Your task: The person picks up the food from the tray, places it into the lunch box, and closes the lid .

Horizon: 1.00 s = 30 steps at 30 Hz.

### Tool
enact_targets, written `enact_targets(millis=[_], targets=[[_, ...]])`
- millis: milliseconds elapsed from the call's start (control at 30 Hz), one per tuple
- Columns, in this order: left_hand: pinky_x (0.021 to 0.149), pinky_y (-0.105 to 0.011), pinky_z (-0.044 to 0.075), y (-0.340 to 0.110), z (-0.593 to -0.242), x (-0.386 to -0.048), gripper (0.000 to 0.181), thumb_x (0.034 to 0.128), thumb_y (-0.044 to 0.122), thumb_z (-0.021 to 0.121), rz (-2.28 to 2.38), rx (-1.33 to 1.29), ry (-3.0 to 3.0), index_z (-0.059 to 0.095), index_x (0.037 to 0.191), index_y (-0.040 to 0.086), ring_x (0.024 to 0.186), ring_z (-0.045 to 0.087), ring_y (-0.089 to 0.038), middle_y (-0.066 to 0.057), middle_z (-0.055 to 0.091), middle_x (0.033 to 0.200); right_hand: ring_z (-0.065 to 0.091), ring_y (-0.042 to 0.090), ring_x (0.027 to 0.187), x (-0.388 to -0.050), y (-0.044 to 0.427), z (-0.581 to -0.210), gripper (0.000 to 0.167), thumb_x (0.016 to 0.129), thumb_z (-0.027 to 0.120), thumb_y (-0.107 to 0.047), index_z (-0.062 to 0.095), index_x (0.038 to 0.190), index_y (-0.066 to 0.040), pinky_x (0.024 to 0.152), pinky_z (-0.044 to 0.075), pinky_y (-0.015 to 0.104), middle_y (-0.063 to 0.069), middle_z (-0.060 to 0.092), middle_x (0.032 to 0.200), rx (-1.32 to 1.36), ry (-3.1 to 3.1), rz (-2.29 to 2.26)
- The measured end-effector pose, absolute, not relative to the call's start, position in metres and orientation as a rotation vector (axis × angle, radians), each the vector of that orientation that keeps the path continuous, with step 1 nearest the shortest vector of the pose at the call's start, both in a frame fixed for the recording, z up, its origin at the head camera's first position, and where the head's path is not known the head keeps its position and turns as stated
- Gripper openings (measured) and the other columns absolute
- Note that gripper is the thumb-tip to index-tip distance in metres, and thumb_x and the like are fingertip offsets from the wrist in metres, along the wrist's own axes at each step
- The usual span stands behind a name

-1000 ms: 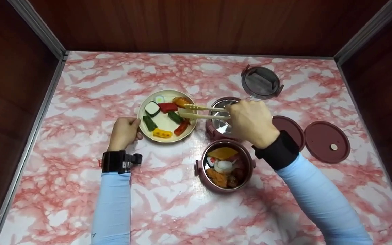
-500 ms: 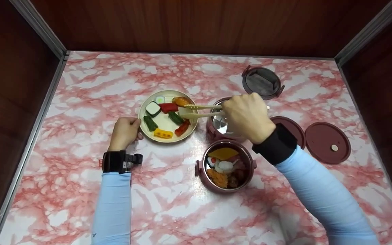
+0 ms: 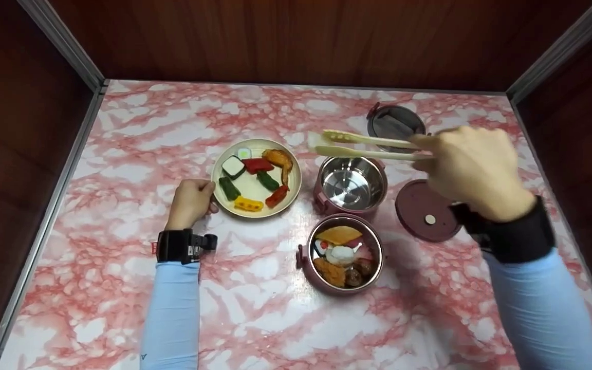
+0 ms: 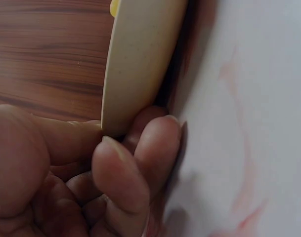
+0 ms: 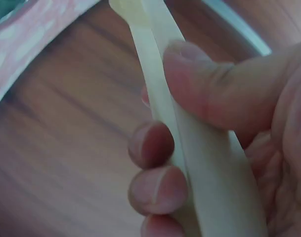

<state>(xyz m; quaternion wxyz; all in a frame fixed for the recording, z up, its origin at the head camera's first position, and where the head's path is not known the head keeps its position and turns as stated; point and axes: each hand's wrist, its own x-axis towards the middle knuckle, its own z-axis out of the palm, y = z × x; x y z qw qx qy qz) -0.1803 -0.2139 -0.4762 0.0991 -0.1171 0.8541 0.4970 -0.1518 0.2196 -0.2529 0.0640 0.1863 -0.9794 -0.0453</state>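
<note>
- Head: The left hand (image 3: 191, 203) pinches a round cream plate (image 3: 247, 186) between its 8 and 9 o'clock; glossy coloured foods (image 3: 258, 165) lie on it. The right hand (image 3: 473, 167) grips smooth, pale tongs (image 3: 378, 147), a blurred whitish piece (image 3: 315, 139) at their tips, towards the plate's 2 o'clock. A steel-lined pot (image 3: 352, 182) stands at 3 o'clock.
- Left wrist: Curled fingers touch the plate's curved wall.
- Right wrist: Thumb and fingers squeeze the tongs.

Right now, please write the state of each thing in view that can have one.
Cream round plate: bearing food, rim pinched by left hand.
Front maroon round pot: open, food inside.
Rear maroon round pot: open, steel bottom showing.
Maroon round lid: off, lying flat.
Dark grey round lid: off, partly hidden.
Pale long tongs: raised in right hand, tips apart, load unclear.
</note>
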Motion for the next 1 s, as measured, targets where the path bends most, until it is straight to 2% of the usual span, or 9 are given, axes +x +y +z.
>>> enact_targets(millis=[233,500,800,1000], targets=[[0.045,-0.024,0.044,-0.215,-0.479,-0.179,0.033,0.1054,0.021,0.048,1.442,-0.333,2.549,0.067,0.122,0.000,0.054,0.063,-0.017,-0.012,0.067,0.068,0.050,0.033,0.045,-0.148,0.259,-0.283,0.027,0.078,0.076,-0.023,0.076,0.105,-0.024,0.034,0.030,0.047,0.011,0.059,0.058,0.614,-2.875,-0.093],[0.045,-0.024,0.046,-0.214,-0.479,-0.179,0.034,0.1052,0.022,0.049,1.465,-0.351,2.522,0.065,0.125,-0.001,0.054,0.063,-0.017,-0.012,0.067,0.068,0.052,0.035,0.048,-0.155,0.265,-0.319,0.019,0.071,0.060,-0.004,0.066,0.081,-0.019,0.036,0.033,0.053,0.008,0.054,0.056,0.617,-2.880,-0.119],[0.046,-0.024,0.045,-0.213,-0.478,-0.180,0.035,0.1051,0.021,0.049,1.485,-0.350,2.512,0.064,0.126,-0.002,0.055,0.064,-0.017,-0.012,0.067,0.070,0.051,0.038,0.047,-0.157,0.264,-0.340,0.007,0.078,0.062,-0.003,0.060,0.078,-0.010,0.035,0.035,0.055,0.013,0.053,0.061,0.633,-2.826,-0.175],[0.045,-0.024,0.046,-0.214,-0.477,-0.180,0.035,0.1051,0.021,0.049,1.492,-0.356,2.506,0.064,0.125,-0.003,0.055,0.064,-0.018,-0.012,0.066,0.069,0.049,0.038,0.045,-0.157,0.265,-0.340,0.011,0.072,0.064,-0.002,0.061,0.079,-0.010,0.033,0.032,0.054,0.014,0.053,0.061,0.698,-2.726,-0.143]])
